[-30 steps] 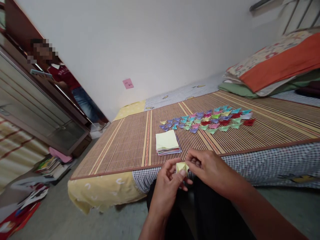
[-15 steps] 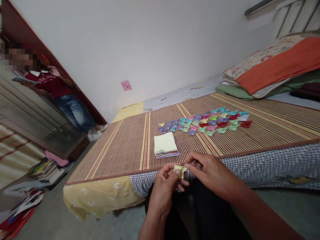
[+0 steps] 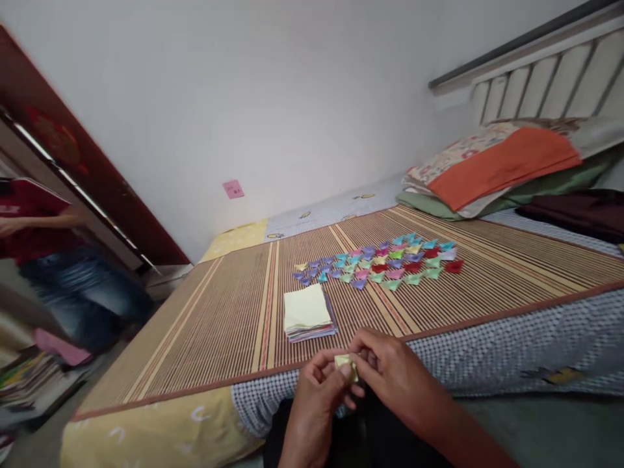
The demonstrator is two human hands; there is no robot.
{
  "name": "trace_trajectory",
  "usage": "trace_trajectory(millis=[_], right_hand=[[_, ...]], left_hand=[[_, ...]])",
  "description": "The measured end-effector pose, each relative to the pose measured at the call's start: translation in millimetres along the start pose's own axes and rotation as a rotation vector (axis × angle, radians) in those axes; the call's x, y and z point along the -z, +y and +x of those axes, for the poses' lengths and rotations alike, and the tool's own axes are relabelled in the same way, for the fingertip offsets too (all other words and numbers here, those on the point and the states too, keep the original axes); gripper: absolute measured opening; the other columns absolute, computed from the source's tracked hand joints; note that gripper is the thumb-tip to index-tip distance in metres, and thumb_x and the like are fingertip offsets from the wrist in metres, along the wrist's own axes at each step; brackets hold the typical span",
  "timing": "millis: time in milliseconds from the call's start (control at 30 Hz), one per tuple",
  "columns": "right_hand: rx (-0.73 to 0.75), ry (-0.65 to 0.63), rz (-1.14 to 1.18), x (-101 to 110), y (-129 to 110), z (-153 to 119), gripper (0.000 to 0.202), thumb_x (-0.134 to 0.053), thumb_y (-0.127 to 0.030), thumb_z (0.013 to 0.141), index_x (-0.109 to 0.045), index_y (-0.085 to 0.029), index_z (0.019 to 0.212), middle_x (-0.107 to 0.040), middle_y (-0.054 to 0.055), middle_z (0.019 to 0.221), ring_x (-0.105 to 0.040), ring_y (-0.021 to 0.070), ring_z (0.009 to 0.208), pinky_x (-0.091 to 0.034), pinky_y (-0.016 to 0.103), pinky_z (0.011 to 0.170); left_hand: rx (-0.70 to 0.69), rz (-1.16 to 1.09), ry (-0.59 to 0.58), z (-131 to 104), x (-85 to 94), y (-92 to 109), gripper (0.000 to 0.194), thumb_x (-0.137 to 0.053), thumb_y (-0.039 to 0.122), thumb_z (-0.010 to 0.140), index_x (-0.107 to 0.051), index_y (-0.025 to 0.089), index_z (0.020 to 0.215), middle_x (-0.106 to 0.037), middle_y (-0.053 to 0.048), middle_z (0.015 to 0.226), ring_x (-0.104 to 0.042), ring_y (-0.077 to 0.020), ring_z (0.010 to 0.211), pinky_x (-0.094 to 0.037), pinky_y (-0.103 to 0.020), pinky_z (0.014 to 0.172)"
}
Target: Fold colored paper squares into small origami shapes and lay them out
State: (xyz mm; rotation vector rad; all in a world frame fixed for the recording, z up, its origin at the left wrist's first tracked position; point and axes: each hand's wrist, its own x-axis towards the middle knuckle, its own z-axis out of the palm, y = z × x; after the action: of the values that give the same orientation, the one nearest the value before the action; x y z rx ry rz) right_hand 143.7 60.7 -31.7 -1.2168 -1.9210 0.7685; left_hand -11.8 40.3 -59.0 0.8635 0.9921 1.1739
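Note:
A small folded piece of pale yellow paper [image 3: 344, 363] is pinched in my left hand [image 3: 320, 390], the thumb lying across it. My right hand [image 3: 387, 364] is closed at the paper's right edge, thumb and forefinger pressed on it. Just beyond my hands, on the striped mat, lies a stack of square paper sheets [image 3: 307, 309] with a pale yellow one on top. Behind the stack, rows of small folded paper pieces [image 3: 396, 255] in blue, green, red, pink and yellow spread to the right.
The striped mat [image 3: 229, 312] covers a bed against a white wall. Pillows and folded bedding [image 3: 507, 162] lie at the back right. A person in a red shirt [image 3: 34, 214] stands at the left, near books [image 3: 29, 383].
The camera view has shifted up and rightward. The person at the left now stands nearer, partly cut off by the frame edge. My right fingers are closer over the yellow paper.

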Motion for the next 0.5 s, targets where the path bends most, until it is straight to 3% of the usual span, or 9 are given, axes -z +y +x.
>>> trace_trajectory(millis=[267, 500], right_hand=[[0.052, -0.037, 0.039, 2, 13, 1, 0.017, -0.053, -0.019, 0.092, -0.059, -0.021, 0.075, -0.063, 0.000, 0.070, -0.059, 0.0170, 0.064, -0.041, 0.027, 0.060], [-0.005, -0.013, 0.152, 4, 18, -3, 0.016, -0.053, -0.018, 0.087, -0.060, -0.021, 0.074, -0.062, -0.001, 0.068, -0.059, 0.0157, 0.062, -0.044, 0.025, 0.059]], left_hand=[[-0.003, -0.045, 0.043, 5, 2.5, 0, 0.044, -0.094, 0.036, 0.062, -0.075, 0.010, 0.092, -0.072, -0.004, 0.073, -0.064, -0.0106, 0.052, -0.041, -0.017, 0.044], [0.028, 0.013, 0.036, 15, 5.0, -4, 0.047, -0.092, 0.040, 0.066, -0.074, 0.012, 0.100, -0.073, -0.005, 0.079, -0.065, -0.0107, 0.055, -0.038, -0.016, 0.044]])
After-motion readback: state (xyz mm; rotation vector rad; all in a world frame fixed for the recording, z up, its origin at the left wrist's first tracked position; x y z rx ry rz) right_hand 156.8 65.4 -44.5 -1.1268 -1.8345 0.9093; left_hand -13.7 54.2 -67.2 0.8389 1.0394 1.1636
